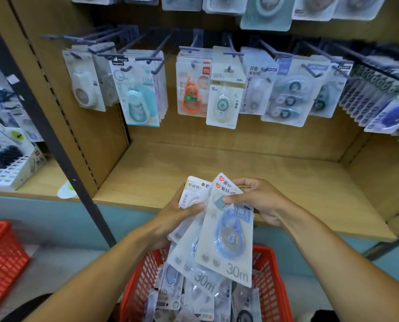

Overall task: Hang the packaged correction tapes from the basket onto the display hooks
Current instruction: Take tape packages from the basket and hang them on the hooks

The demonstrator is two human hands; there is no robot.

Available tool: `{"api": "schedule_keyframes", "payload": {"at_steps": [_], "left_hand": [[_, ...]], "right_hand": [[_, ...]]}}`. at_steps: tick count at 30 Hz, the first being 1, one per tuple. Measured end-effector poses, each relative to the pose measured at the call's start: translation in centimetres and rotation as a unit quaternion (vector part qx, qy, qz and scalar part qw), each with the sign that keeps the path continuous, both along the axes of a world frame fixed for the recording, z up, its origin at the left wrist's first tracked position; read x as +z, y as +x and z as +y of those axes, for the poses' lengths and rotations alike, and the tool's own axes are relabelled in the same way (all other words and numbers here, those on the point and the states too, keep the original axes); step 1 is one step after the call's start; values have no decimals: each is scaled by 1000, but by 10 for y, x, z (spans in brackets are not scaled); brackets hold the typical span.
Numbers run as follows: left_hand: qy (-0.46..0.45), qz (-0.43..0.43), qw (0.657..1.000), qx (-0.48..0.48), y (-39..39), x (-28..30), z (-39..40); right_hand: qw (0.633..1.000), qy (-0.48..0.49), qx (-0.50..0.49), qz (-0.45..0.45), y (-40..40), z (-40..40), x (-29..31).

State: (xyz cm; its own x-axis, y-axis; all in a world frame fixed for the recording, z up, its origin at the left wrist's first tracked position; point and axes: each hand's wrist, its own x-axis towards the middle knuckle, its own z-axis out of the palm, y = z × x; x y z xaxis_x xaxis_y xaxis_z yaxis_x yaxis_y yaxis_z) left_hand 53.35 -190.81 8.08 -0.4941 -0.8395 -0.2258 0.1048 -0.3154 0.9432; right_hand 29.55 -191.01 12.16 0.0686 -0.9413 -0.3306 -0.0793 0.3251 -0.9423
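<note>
My left hand (170,219) grips a fanned stack of correction tape packs (194,231) above the red basket (267,282). My right hand (256,201) pinches the top of the front pack (228,233), a white card with a blue dispenser marked 30m. More packs (194,298) lie loose in the basket. Blue display hooks (156,52) line the back panel above the wooden shelf, most carrying hung packs (221,94); a few at the upper left (82,38) look bare.
A wooden shelf board (240,173) lies below the hooks, with side walls left and right. A dark metal upright (54,140) runs down the left. A second red basket (1,259) sits at the lower left. A box of stationery (6,163) stands on the neighbouring shelf.
</note>
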Motion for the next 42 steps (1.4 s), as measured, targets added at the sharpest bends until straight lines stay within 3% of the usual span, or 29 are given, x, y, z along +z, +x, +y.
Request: {"api": "schedule_keyframes", "payload": {"at_steps": [7,13,19,26,30,37,42], "left_hand": [[26,55,998,-4,-11,-7,8],[49,77,996,-1,-18,-10,16],[59,71,996,21,-20,-13,16],[60,73,995,45,-22,-13,13],[65,65,989,116,-25,-15,12],[65,66,980,178,-29,-15,11],[37,45,991,124,-29,-13,15]], "right_hand": [[987,-3,-131,-91,9,-7,-6],[980,-48,-187,-46,14,-9,-12],[977,-113,-132,122,15,-6,-20],[976,-121,-130,126,4,-11,-29],[955,-115,-139,234,1,-13,-36],[957,-119,-208,161,6,-21,-41],[945,-134,-207,214,21,-18,-41]]}}
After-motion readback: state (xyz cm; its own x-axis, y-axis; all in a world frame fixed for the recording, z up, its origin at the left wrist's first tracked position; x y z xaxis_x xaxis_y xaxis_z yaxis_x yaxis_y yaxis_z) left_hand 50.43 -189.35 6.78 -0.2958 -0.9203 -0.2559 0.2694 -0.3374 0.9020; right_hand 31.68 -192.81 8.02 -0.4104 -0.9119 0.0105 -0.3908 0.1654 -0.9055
